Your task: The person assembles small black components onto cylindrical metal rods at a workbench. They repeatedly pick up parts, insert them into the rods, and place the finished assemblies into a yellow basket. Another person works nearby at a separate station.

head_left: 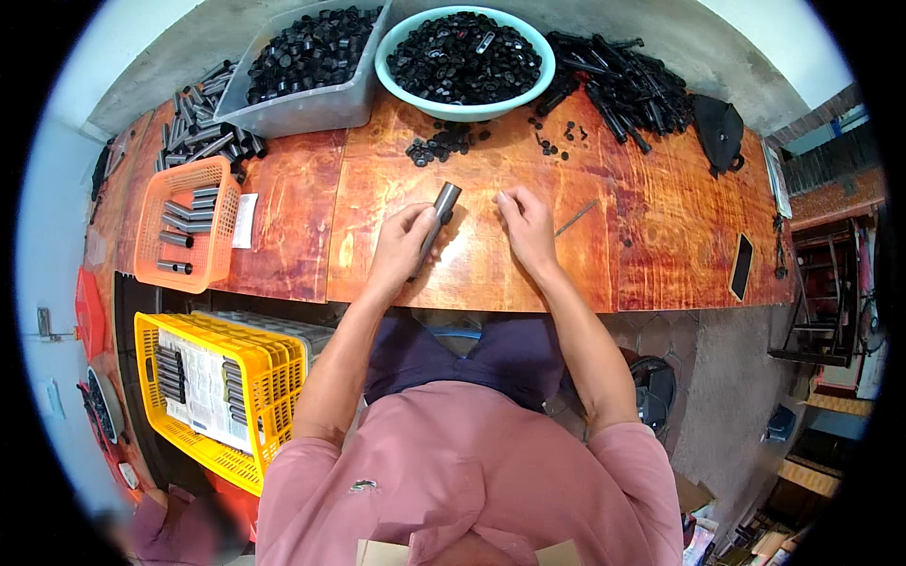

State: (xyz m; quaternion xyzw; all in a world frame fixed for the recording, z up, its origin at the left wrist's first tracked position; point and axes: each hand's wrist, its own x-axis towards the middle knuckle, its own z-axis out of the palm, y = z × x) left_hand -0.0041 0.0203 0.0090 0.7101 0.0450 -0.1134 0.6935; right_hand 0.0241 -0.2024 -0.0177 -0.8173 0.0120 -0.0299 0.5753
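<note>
On the left, several dark tubes (189, 225) are contained in an orange basket (224, 222), which is placed on the reddish-brown wooden surface (293, 236). Nearer to the body, short rows of similar tubes are laid on paper inside a yellow crate (209, 458). Behind the basket, a loose heap of tubes (193, 132) is seen, and next to it a translucent bin (321, 113) is filled with small black pieces. Near the middle, one dark tube (446, 198) is held slantwise above the surface by the left hand (404, 241), whose fingers are closed around it. Farther back, a pale teal bowl (472, 114) is heaped with black parts. The right hand (528, 226) is held apart from the tube; its thumb and forefinger are brought close together, but whether something small is pinched cannot be told. To its right, a thin rod (576, 217) is laid on the surface.
</note>
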